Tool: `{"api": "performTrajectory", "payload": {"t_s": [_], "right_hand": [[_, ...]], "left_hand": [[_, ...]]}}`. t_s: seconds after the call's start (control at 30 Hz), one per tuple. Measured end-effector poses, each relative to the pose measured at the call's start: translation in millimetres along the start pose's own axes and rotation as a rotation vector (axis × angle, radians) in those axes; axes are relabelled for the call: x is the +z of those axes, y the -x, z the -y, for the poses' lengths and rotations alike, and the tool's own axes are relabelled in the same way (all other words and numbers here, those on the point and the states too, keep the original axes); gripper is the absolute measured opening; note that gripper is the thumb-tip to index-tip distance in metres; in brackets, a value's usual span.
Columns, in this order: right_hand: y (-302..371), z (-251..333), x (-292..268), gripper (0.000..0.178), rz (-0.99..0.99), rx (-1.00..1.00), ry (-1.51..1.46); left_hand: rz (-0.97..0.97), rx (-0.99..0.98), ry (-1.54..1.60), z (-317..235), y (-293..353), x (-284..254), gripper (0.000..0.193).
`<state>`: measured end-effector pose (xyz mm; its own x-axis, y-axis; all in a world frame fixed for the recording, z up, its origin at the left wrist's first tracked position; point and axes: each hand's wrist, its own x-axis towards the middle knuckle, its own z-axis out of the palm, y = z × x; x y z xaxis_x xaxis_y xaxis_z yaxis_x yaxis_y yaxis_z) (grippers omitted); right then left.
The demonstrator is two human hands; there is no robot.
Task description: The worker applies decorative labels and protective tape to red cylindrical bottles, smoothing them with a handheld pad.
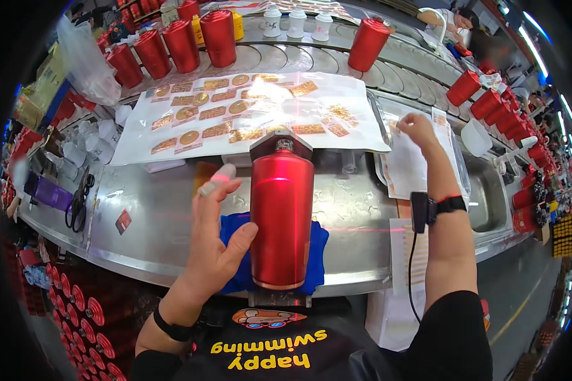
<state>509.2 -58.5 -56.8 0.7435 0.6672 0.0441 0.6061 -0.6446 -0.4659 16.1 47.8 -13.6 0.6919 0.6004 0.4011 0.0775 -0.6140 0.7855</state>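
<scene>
A shiny red metal bottle [282, 222] lies on a folded blue cloth [318, 247] in front of me, its neck against a dark metal holder [279, 141]. My left hand [216, 235] is open at the bottle's left side, fingers spread and the thumb at its surface. White coverings wrap some of its fingertips. My right hand [419, 131] is closed in a pinch over white sheets [419, 165] in a shallow tray at the right; whatever it may pinch is too small to make out. Beyond the bottle is a large white sheet [133, 136] of gold and red decals.
Red bottles [219, 38] stand along a slatted conveyor [286, 60] at the back, near small white bottles [297, 23]. Black scissors [77, 203] and a purple bottle [47, 192] lie at left. A sink [492, 197] is at right. Another person [451, 25] sits at far right.
</scene>
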Motion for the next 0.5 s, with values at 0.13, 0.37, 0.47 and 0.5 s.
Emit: {"api": "performTrajectory", "payload": {"t_s": [0.13, 0.37, 0.47, 0.5], "right_hand": [[-18.4, -25.0, 32.5, 0.017, -0.144, -0.023, 0.515], [24.3, 139.7, -22.4, 0.013, 0.067, -0.368, -0.371], [30.8, 213.8, -3.9, 0.012, 0.334, -0.232, -0.439], [15.6, 207.5, 13.1, 0.017, 0.359, -0.344, -0.328]], "left_hand": [[0.111, -0.117, 0.091, 24.5, 14.3, 4.6, 0.075], [0.212, -0.251, 0.397, 36.3, 16.4, 7.5, 0.080], [0.199, -0.249, 0.378, 40.8, 21.3, 4.0, 0.080], [0.210, -0.225, 0.387, 39.8, 17.9, 7.0, 0.080]]}}
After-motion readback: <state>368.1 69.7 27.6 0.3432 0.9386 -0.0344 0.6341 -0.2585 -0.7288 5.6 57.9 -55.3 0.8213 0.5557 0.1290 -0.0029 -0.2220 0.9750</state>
